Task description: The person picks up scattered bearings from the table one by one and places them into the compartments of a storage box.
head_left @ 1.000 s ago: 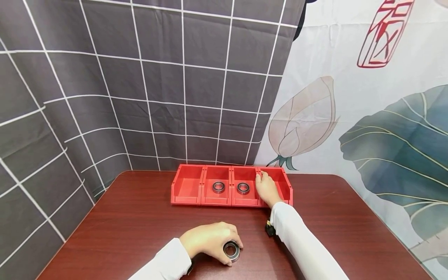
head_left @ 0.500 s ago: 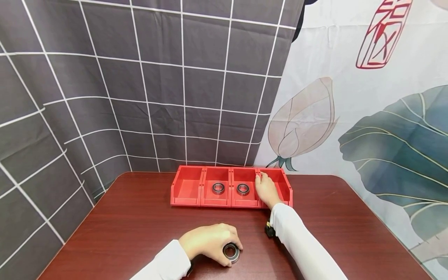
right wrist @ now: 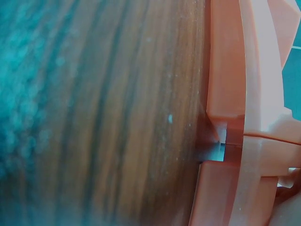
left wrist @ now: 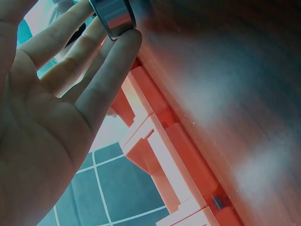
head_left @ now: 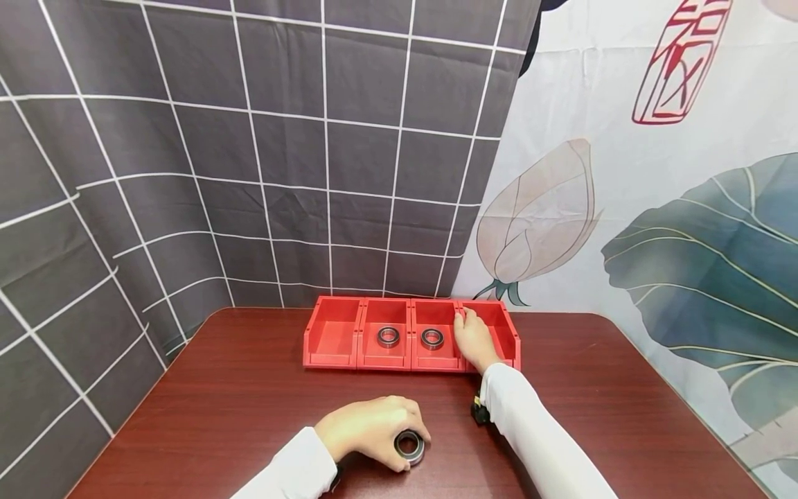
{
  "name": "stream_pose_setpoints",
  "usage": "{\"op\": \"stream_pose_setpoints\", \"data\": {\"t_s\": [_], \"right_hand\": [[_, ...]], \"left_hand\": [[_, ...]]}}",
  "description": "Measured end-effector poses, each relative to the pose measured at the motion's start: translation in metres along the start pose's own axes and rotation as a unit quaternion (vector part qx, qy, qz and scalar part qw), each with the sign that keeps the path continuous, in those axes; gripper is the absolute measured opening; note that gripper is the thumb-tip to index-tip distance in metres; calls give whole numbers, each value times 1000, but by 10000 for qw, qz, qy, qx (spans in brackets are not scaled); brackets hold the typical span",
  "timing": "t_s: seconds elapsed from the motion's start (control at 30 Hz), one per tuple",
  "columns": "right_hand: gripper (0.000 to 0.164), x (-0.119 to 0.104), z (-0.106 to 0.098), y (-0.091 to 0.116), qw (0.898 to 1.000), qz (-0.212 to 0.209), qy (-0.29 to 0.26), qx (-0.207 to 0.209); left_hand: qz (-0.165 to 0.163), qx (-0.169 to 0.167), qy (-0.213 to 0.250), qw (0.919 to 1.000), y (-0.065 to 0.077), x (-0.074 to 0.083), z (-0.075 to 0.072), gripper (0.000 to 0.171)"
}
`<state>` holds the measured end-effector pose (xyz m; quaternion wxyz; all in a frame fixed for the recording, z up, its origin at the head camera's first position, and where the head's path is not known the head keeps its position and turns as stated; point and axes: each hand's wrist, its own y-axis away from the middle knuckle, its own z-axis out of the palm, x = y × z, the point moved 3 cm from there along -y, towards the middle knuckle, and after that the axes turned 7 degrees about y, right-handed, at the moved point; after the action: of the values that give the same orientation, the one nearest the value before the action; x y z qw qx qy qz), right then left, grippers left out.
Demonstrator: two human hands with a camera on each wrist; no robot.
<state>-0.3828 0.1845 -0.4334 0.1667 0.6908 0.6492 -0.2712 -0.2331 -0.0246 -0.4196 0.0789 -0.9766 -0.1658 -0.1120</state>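
Note:
In the head view my left hand [head_left: 370, 431] holds a ball bearing [head_left: 411, 460] over the near middle of the table, thumb and fingers on its rim. The left wrist view shows that bearing [left wrist: 115, 19] at the fingertips. My right hand [head_left: 476, 339] is at the red row of storage bins [head_left: 383, 362], its thumb and fingers pinching the wall between the two right-hand bins. One bearing [head_left: 388, 344] lies in the second bin from the left, another bearing [head_left: 432, 346] in the third. The right hand hides part of the rightmost bin.
A brown wooden table [head_left: 237, 388] carries everything. Behind the bins hang a grey checked cloth [head_left: 274, 152] and a white cloth [head_left: 561, 97] printed with a lotus. A small black device [head_left: 479, 412] sits at the right wrist.
Both hands keep their places and grips. The head view has shifted very slightly, and the bearings in the bins have not moved.

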Motion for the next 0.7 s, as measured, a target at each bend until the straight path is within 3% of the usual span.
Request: {"op": "stream_pose_setpoints", "data": {"t_s": [0.5, 0.7], "right_hand": [[54, 0, 2, -1, 9999, -82, -12, 68], [54, 0, 0, 0, 9998, -98, 57, 144]], "left_hand": [[-197, 227, 1, 9995, 5, -4, -9, 44], [-436, 350, 126, 9984, 7, -10, -13, 44]]}}
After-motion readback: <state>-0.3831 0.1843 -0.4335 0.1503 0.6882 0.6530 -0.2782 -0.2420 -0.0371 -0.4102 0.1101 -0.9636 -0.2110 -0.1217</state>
